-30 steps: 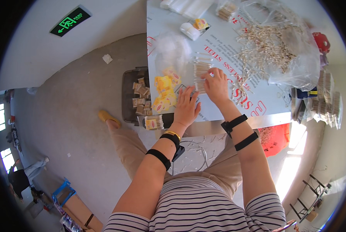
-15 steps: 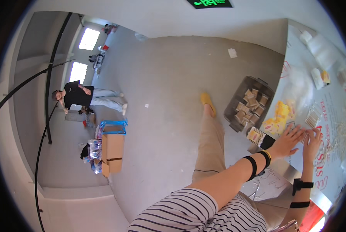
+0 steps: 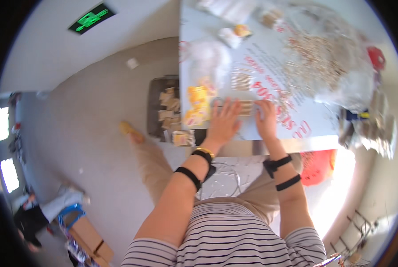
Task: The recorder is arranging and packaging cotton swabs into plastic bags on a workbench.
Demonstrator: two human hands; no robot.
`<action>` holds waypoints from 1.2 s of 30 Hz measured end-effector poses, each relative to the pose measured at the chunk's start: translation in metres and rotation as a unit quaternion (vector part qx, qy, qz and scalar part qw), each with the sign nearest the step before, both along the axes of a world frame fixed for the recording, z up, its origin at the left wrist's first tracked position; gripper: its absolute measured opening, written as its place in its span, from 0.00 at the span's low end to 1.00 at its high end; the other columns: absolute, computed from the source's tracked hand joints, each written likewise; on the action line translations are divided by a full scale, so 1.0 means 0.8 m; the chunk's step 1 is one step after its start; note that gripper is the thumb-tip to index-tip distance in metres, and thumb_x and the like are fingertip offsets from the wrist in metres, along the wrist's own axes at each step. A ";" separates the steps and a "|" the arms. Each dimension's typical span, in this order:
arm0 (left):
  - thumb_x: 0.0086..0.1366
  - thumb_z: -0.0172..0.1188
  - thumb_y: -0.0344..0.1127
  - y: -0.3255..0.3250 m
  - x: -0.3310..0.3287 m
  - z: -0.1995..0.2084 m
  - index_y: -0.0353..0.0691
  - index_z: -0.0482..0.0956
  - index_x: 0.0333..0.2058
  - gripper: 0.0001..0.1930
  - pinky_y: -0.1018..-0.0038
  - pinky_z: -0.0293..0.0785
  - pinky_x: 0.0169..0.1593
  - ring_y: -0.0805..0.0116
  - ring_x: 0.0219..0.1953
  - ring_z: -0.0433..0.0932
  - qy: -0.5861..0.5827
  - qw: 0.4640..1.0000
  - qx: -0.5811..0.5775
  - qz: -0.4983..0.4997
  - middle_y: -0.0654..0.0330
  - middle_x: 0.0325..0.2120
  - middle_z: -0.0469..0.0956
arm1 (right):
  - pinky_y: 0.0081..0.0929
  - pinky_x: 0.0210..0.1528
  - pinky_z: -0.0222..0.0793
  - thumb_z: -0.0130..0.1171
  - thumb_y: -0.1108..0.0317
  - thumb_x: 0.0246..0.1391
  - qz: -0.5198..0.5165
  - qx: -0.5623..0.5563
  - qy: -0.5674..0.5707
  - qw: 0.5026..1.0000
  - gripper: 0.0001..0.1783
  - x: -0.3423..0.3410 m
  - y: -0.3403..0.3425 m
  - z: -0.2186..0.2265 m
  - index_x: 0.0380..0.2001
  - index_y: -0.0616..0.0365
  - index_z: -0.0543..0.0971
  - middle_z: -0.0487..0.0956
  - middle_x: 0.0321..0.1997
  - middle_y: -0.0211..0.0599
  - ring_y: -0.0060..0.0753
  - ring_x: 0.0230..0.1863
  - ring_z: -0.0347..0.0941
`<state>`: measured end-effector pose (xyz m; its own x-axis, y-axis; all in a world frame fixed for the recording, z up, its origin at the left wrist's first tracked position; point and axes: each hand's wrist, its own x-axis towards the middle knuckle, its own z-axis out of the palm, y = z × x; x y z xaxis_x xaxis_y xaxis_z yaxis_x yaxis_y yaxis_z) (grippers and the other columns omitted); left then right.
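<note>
On the far left, the bin (image 3: 153,104) is stocked with small packets (image 3: 168,101), and these can be judged finished. Just beside it, at the bench's (image 3: 251,133) near corner, a labelled packet (image 3: 184,138) is seen, its swabs lined up in a row; that one looks close to done. Next along, yellow cards (image 3: 198,99) are left heaped, apparently unused. Toward the middle, two neat rows are laid out: the far row (image 3: 242,81) is left untouched, and the near row (image 3: 245,108) is flanked by both hands. On the right, plenty is left: a big loose pile (image 3: 316,55) is spread in and around the clear bag (image 3: 352,86), with no order given to it.

Now to the hands! The left hand (image 3: 226,119) is held palm down, fingers apart, its thumb side brought right up to the near row's left end. The near row is set squarely between the two hands, flat on the bench. At its right end the right hand (image 3: 266,118) is placed, fingers bent and parted from the thumb. Nothing is seen clamped in either; whether the swabs are touched cannot be told through the blur.
</note>
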<state>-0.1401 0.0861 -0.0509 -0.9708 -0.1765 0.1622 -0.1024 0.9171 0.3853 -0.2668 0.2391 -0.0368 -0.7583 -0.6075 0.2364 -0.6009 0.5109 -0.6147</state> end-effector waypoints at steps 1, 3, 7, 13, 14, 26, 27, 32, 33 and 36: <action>0.70 0.51 0.48 0.002 0.000 0.002 0.46 0.61 0.69 0.32 0.42 0.40 0.73 0.56 0.73 0.53 -0.012 1.000 -0.001 -0.008 0.63 0.71 0.58 | 0.46 0.58 0.66 0.54 0.80 0.50 -0.009 0.001 -0.023 1.000 0.21 0.004 0.010 0.008 0.49 0.57 0.77 0.76 0.52 0.45 0.52 0.56 0.70; 0.70 0.51 0.48 0.009 -0.005 0.007 0.46 0.61 0.69 0.31 0.42 0.40 0.73 0.58 0.73 0.54 -0.005 0.999 0.002 -0.036 0.64 0.70 0.59 | 0.45 0.59 0.66 0.53 0.80 0.50 -0.022 0.006 -0.014 1.000 0.22 0.010 0.029 0.023 0.50 0.58 0.77 0.76 0.53 0.45 0.52 0.57 0.70; 0.70 0.51 0.48 0.028 -0.007 0.014 0.46 0.63 0.68 0.30 0.43 0.40 0.73 0.60 0.73 0.54 -0.014 0.998 0.002 -0.068 0.65 0.70 0.59 | 0.44 0.61 0.65 0.51 0.79 0.52 -0.021 0.012 -0.015 1.000 0.25 0.030 0.066 0.027 0.56 0.59 0.74 0.73 0.59 0.44 0.52 0.59 0.69; 0.69 0.53 0.46 0.033 0.011 0.025 0.44 0.64 0.67 0.30 0.46 0.39 0.74 0.60 0.73 0.53 -0.035 0.995 0.004 -0.093 0.64 0.69 0.59 | 0.45 0.65 0.61 0.51 0.79 0.52 -0.032 0.001 -0.026 0.999 0.28 0.055 0.080 0.022 0.59 0.61 0.71 0.71 0.63 0.46 0.51 0.63 0.67; 0.69 0.53 0.47 0.035 0.016 0.027 0.44 0.64 0.67 0.30 0.46 0.39 0.74 0.59 0.73 0.53 -0.042 0.995 0.006 -0.090 0.63 0.69 0.59 | 0.45 0.66 0.60 0.51 0.79 0.52 -0.030 -0.002 -0.032 0.999 0.28 0.058 0.081 0.022 0.59 0.62 0.71 0.71 0.63 0.46 0.51 0.64 0.66; 0.70 0.53 0.47 0.038 0.028 0.042 0.44 0.66 0.64 0.27 0.46 0.40 0.73 0.56 0.72 0.54 -0.024 0.992 0.090 -0.088 0.60 0.67 0.61 | 0.46 0.77 0.43 0.55 0.69 0.56 0.033 0.062 -0.022 0.997 0.37 0.075 0.085 0.015 0.69 0.60 0.60 0.58 0.75 0.46 0.45 0.77 0.51; 0.70 0.53 0.47 0.035 0.030 0.045 0.44 0.66 0.64 0.27 0.46 0.40 0.73 0.56 0.72 0.54 -0.024 0.992 0.088 -0.088 0.60 0.67 0.61 | 0.46 0.77 0.43 0.55 0.69 0.56 0.032 0.060 -0.022 0.997 0.37 0.074 0.088 0.014 0.69 0.60 0.60 0.58 0.75 0.46 0.45 0.77 0.51; 0.70 0.52 0.50 0.023 0.054 0.034 0.41 0.58 0.69 0.34 0.44 0.35 0.74 0.54 0.75 0.48 -0.051 0.998 0.007 -0.024 0.56 0.72 0.55 | 0.45 0.78 0.40 0.57 0.65 0.57 0.049 0.092 -0.014 0.994 0.40 0.075 0.091 0.019 0.71 0.60 0.57 0.55 0.76 0.46 0.45 0.78 0.48; 0.70 0.52 0.50 0.024 0.056 0.028 0.41 0.58 0.69 0.34 0.44 0.35 0.74 0.54 0.75 0.48 -0.053 0.998 0.006 -0.022 0.56 0.72 0.55 | 0.45 0.78 0.40 0.57 0.65 0.57 0.051 0.091 -0.015 0.994 0.40 0.075 0.088 0.020 0.71 0.60 0.57 0.55 0.76 0.46 0.45 0.78 0.48; 0.70 0.49 0.56 0.040 0.054 0.021 0.36 0.53 0.71 0.39 0.44 0.32 0.74 0.53 0.76 0.43 -0.067 0.997 -0.032 -0.002 0.53 0.74 0.49 | 0.47 0.78 0.38 0.58 0.60 0.58 0.059 0.106 -0.015 0.992 0.43 0.077 0.077 0.019 0.72 0.61 0.53 0.51 0.77 0.52 0.49 0.79 0.44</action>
